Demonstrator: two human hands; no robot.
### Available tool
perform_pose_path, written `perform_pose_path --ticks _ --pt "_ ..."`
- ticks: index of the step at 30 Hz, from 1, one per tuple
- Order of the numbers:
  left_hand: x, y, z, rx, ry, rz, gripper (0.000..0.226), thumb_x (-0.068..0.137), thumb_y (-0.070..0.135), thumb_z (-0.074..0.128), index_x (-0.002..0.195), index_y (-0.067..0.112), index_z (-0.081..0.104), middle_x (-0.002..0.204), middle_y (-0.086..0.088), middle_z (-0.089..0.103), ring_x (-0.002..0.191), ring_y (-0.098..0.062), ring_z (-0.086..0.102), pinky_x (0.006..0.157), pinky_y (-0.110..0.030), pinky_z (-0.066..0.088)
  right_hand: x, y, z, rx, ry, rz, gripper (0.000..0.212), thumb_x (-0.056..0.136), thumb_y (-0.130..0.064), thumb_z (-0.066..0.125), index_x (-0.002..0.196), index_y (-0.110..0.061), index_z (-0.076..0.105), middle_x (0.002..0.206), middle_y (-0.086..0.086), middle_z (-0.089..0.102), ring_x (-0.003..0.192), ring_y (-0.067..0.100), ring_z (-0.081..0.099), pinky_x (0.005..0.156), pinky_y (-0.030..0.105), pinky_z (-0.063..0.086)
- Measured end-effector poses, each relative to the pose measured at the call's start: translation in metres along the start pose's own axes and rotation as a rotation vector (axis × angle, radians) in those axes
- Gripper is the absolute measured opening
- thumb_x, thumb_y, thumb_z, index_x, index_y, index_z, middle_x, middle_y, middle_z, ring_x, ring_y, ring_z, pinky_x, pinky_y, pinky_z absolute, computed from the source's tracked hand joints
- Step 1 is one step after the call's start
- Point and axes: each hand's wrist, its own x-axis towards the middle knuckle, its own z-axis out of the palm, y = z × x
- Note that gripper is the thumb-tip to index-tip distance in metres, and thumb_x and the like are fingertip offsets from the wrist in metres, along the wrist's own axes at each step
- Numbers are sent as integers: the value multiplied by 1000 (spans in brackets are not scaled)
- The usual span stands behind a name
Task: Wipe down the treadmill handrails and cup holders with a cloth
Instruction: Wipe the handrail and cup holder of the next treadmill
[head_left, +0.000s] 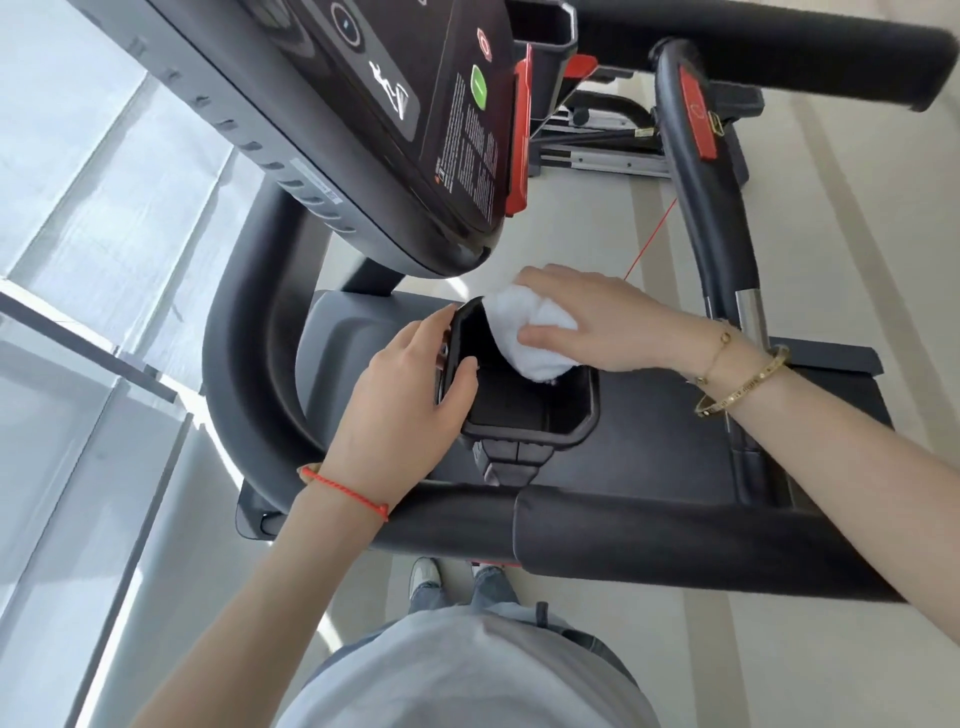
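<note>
You stand on a pale floor (675, 234) with faint lengthwise stripes. The treadmill (249, 395) stands on it, its dark curved handrail rising from a grey base. Your two shoes (426, 574) rest on the floor just behind the padded front bar (675, 540). Further off, a second machine's metal frame (602, 161) sits on the same floor. To your left the floor meets a glass wall (78, 260).
</note>
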Motion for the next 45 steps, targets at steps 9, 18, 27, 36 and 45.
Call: perform_pose_path --ticks 9,18,27,36,45 --pt "1 -7 3 46 19 1 47 89 40 55 134 27 51 110 9 64 88 -6 59 78 -16 43 20 -4 0 -192 28 -205 38 99 -45 45 127 -19 44 106 -1 54 91 25 55 68 34 34" --pt "2 -5 1 46 37 -19 48 89 40 54 134 27 54 113 10 65 92 0 57 89 -18 45 -7 15 8 -57 70 -164 52 99 -41 43 147 -34 28 132 -3 44 108 22 48 84 34 41" --pt "2 -2 0 40 39 -16 48 89 39 54 135 25 54 116 7 66 95 -4 61 92 -26 51 14 2 1 -92 3 -156 37 102 -43 37 132 -24 43 113 1 56 94 22 55 78 38 43" --pt "1 -5 1 64 32 -4 47 92 36 55 137 22 52 116 5 65 95 -6 59 90 -25 49 -48 0 30 412 118 226 53 99 -44 43 145 -32 20 127 -2 43 99 19 51 72 29 41" --pt "-7 -7 -6 98 -61 45 56 95 39 51 147 20 41 114 2 63 99 -15 60 83 -22 43 -54 -25 34 395 178 444 47 103 -39 35 139 -10 25 107 8 51 76 12 50 60 25 37"
